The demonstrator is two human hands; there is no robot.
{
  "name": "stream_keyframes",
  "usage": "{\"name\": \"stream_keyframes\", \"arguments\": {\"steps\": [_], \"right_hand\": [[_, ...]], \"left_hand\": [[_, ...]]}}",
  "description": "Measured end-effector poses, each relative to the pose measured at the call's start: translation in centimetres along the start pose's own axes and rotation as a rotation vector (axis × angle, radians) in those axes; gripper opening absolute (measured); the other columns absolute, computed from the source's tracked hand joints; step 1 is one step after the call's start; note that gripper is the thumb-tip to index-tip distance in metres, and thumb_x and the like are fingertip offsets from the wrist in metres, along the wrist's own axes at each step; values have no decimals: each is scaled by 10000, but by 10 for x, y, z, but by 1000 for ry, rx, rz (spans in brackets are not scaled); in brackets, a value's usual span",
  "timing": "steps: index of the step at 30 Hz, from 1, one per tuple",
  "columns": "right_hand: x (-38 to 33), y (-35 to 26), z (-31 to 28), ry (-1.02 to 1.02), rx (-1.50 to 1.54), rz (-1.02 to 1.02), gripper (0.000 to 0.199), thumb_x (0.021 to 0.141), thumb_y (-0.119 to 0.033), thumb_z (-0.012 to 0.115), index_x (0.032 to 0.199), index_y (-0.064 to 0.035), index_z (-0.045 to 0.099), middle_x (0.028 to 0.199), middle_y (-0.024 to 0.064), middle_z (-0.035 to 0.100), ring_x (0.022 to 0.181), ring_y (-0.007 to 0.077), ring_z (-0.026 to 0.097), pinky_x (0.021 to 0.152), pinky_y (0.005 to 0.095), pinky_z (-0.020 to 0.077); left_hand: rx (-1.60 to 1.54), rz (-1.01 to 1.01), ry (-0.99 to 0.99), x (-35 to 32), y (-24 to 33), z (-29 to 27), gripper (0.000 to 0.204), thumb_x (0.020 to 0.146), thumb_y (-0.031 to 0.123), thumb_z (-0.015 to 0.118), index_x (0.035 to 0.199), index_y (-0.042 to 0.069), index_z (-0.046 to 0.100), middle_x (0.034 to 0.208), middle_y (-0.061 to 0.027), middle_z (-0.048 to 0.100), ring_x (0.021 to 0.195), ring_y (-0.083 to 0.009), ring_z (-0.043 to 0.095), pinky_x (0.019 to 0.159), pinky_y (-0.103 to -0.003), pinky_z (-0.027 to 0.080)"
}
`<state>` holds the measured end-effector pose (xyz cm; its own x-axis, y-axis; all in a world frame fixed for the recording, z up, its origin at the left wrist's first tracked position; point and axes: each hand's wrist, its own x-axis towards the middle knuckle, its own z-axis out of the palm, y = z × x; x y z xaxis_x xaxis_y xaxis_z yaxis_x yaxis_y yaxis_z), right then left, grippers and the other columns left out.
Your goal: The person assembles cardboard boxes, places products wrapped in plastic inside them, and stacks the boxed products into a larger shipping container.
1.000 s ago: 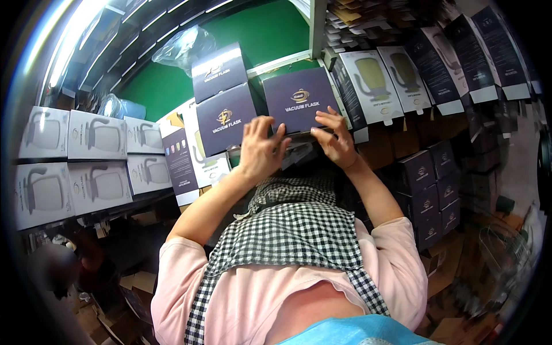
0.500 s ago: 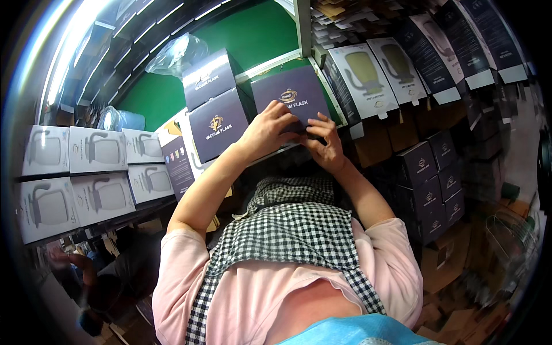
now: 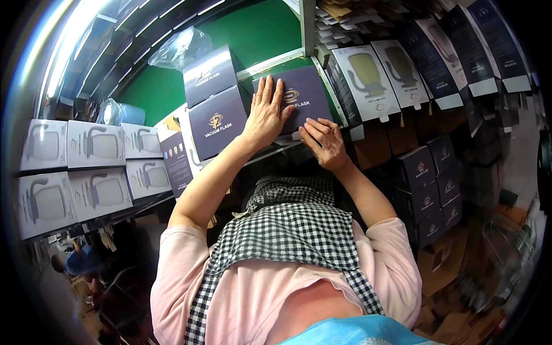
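Note:
A dark purple carton point(image 3: 313, 98) with a gold emblem lies in front of me. My left hand point(image 3: 265, 115) rests flat on its left side, fingers stretched out and pointing away from me. At the near right edge of this carton is my right hand point(image 3: 326, 144), its fingers bent and slightly apart against the edge, with nothing gripped. Just left of my left hand stand two more dark purple cartons, one nearer point(image 3: 217, 123) and one behind it point(image 3: 208, 75).
White boxes with jug pictures point(image 3: 98, 144) are stacked at the left. Boxes with tinted jug pictures point(image 3: 368, 80) line the right, above stacked purple cartons point(image 3: 425, 190). A clear plastic bag point(image 3: 181, 49) lies on the green surface point(image 3: 259, 34). Another person point(image 3: 83, 259) is at lower left.
My left hand has moved from the carton's near edge up and left, and its fingers have straightened onto the top. My right hand has stayed close to the near edge.

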<state>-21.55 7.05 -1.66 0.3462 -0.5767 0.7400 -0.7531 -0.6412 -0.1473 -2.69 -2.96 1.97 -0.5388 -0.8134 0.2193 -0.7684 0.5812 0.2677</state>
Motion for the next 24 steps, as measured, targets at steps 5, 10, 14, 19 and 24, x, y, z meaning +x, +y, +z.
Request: {"name": "stream_keyframes", "arguments": {"steps": [5,10,14,19,24], "right_hand": [[4,-2,1,32,34,48,289,788,-65,723,1072,-16,711,1147,81,634,1134,215,595,937,395,473],[12,-10,21,235,189,335,312,682,-59,811,986,-45,741,1043,36,664,1133,212,586,940,356,448],[8,7,23,327,451,772,545,844,-252,749,1291,-20,540,1154,108,613,1121,243,562,1022,396,393],[-45,15,-35,35,1041,1098,563,974,-220,597,1438,22,392,1301,135,569,1154,198,541,992,316,422],[-41,-46,-111,-435,1101,1012,934,890,-331,686,1532,30,111,1532,222,270,1407,308,299,1154,399,241]], "left_hand": [[-26,-2,9,0,2,-1,660,980,350,549,1468,-31,323,1525,-320,232,1444,-455,186,1178,-469,217],[-74,-119,1,4,5,-6,742,958,382,588,1483,-31,267,1504,-418,98,1436,-524,110,1177,-475,217],[-449,-525,-11,16,-3,-7,1055,840,444,740,1492,-90,107,1440,-434,218,1306,-528,390,1103,-433,371],[-582,-330,72,-31,76,-33,1140,801,283,803,1514,-39,-26,1451,-383,232,1347,-494,328,1111,-479,342],[-797,-363,-70,-115,85,-57,1113,794,190,805,1544,27,-1,1468,-326,269,1362,-451,329,1117,-469,341]]}}
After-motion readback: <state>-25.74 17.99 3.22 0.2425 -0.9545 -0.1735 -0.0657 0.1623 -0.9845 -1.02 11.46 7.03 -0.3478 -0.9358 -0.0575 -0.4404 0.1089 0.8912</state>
